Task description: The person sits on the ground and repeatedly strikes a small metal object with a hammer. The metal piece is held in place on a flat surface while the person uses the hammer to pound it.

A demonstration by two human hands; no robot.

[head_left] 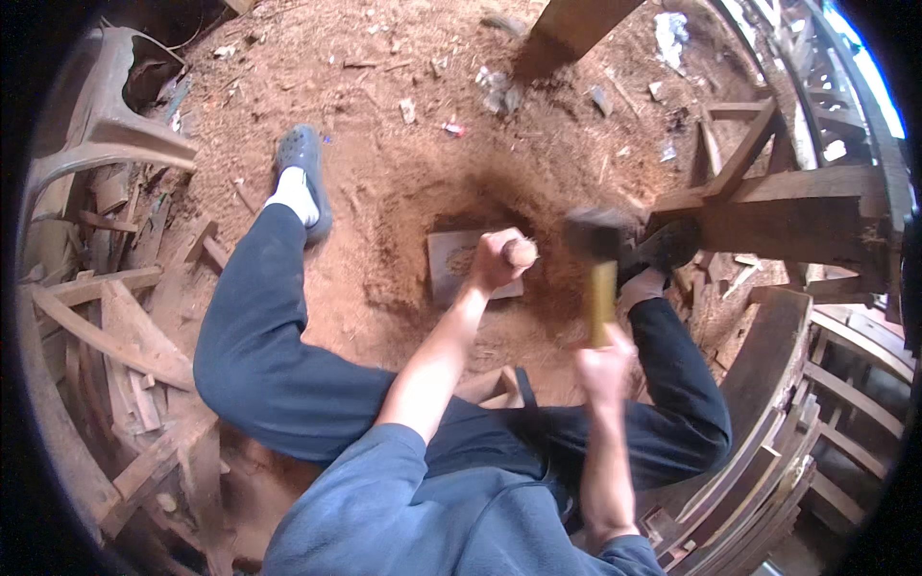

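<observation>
My left hand [494,267] is closed around an upright wooden-handled chisel [521,253]. Its frayed round butt points up, and the blade is hidden below my fist. Under that hand lies a pale square board [448,252] with a patterned patch on it, set in a hollow of sawdust. My right hand [603,369] grips the yellow handle of a hammer [602,298]. The dark hammer head is blurred and raised to the right of the chisel, apart from it.
My legs spread around the board, with a grey clog [303,158] on the left foot. Curved wood offcuts [106,336] pile up at left near a plastic chair [115,125]. A wooden frame [778,221] and stacked slats [759,480] stand at right. A post [571,38] rises ahead.
</observation>
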